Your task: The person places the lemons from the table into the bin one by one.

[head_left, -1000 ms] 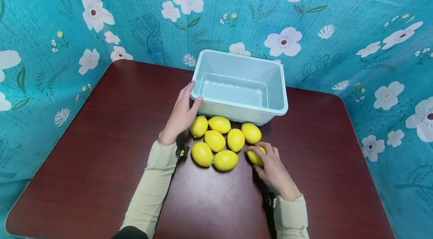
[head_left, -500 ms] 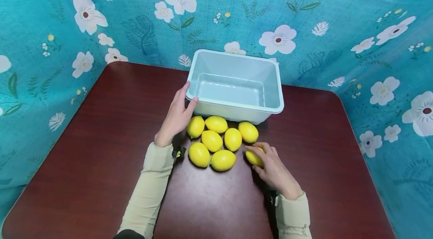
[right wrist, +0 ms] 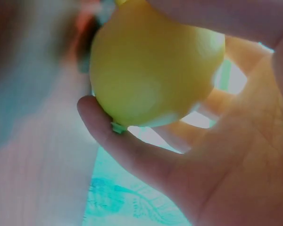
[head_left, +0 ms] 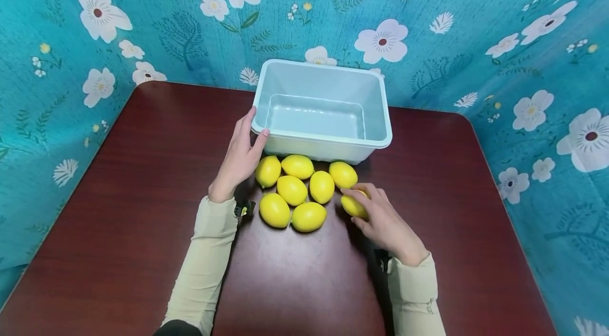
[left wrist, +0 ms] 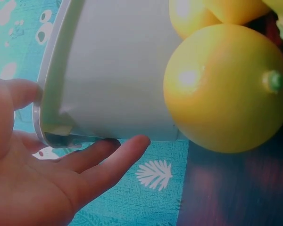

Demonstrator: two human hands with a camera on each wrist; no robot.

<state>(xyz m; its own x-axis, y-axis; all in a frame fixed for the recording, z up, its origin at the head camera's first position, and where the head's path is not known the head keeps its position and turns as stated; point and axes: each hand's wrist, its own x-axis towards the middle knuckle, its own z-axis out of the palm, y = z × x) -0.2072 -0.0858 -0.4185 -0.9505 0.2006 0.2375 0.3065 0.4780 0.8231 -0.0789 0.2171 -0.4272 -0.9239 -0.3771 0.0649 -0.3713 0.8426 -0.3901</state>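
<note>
My left hand (head_left: pixel 238 163) rests at the near left corner of a pale blue plastic bin (head_left: pixel 323 141). Its thumb touches the front rim while the other fingers lie nearly straight along the left side, as the left wrist view (left wrist: pixel 52 183) also shows. My right hand (head_left: pixel 386 223) grips a yellow lemon (head_left: pixel 353 206) from above; in the right wrist view, fingers and thumb surround this lemon (right wrist: pixel 153 70), with its green stem tip by one finger. Several more lemons (head_left: pixel 292 190) lie grouped between the hands, in front of the bin. Whether the gripped lemon touches the table is hidden.
Nothing lies inside the bin, whose floor (head_left: pixel 314 117) is visible. The dark red-brown table (head_left: pixel 157 167) has rounded far corners. Behind and beside it hangs a turquoise flowered cloth (head_left: pixel 295 35).
The head view has shifted, so everything sits a little further left and, lately, higher. My right hand and its lemon appear slightly closer to the lemon group. The left hand stays at the bin's corner.
</note>
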